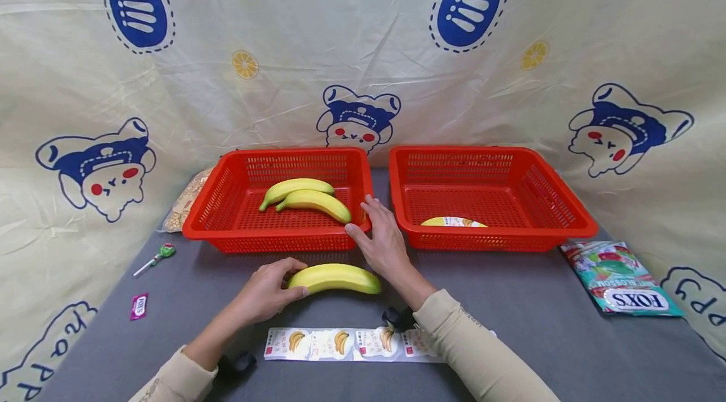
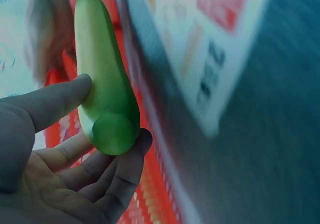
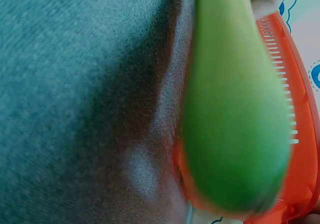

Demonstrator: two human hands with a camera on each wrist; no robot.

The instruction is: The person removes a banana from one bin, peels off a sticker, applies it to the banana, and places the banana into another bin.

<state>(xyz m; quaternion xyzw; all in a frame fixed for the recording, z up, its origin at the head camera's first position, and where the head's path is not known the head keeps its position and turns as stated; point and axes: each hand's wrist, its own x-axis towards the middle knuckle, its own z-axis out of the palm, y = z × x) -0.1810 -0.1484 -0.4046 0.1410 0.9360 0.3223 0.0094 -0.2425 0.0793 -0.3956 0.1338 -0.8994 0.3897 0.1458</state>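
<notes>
My left hand grips one end of a yellow banana in front of the baskets, thumb on one side and fingers on the other. Seen from the left wrist, the banana points away from the palm. My right hand holds nothing, its fingers extended at the right front corner of the left red basket. Inside that basket lie two more bananas. In the right wrist view the gripped banana looms large and blurred.
A strip of banana labels lies in front, partly under my right sleeve. The right red basket contains a banana with a label. A lollipop and small pink packet lie left; a FOX'S bag lies right.
</notes>
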